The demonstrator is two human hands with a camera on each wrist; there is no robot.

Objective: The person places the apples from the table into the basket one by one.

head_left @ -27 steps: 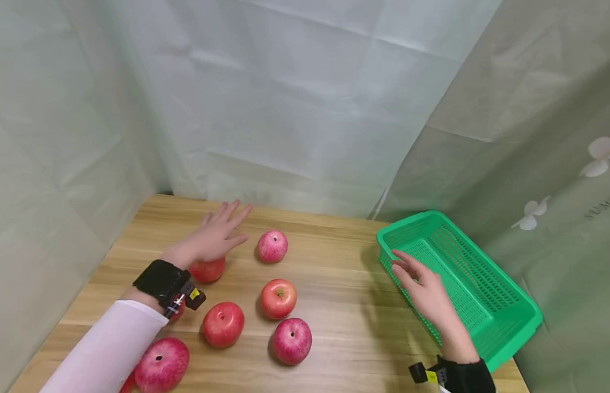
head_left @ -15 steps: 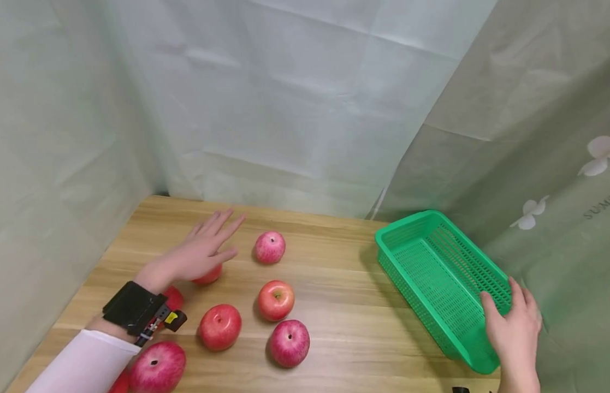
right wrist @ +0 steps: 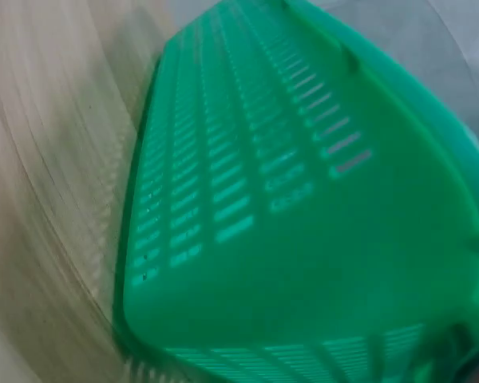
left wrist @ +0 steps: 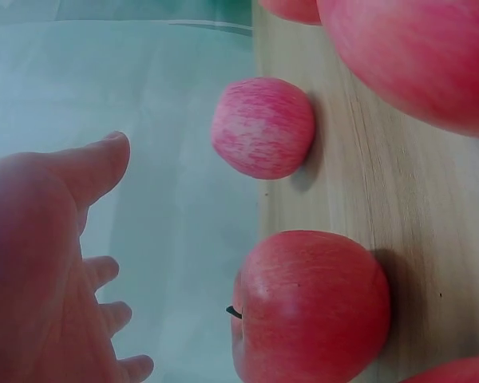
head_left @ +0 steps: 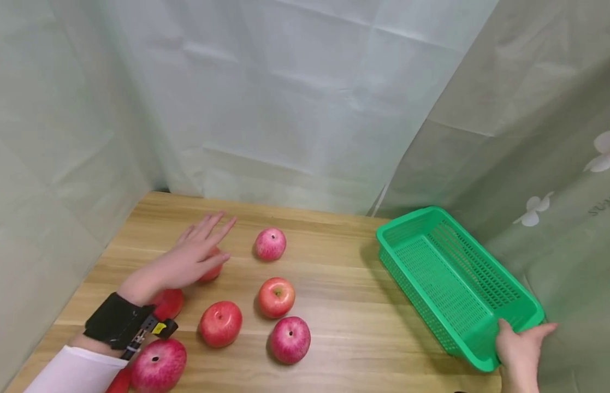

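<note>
The left hand (head_left: 187,259) reaches out, fingers spread; the right hand's (head_left: 520,346) thumb stands apart.

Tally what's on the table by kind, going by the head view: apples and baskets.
Apples: 8 showing, three only partly visible
Basket: 1, green
Total: 9 showing

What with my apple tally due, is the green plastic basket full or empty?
Empty: the green plastic basket shows bare slotted floor in the head view.
</note>
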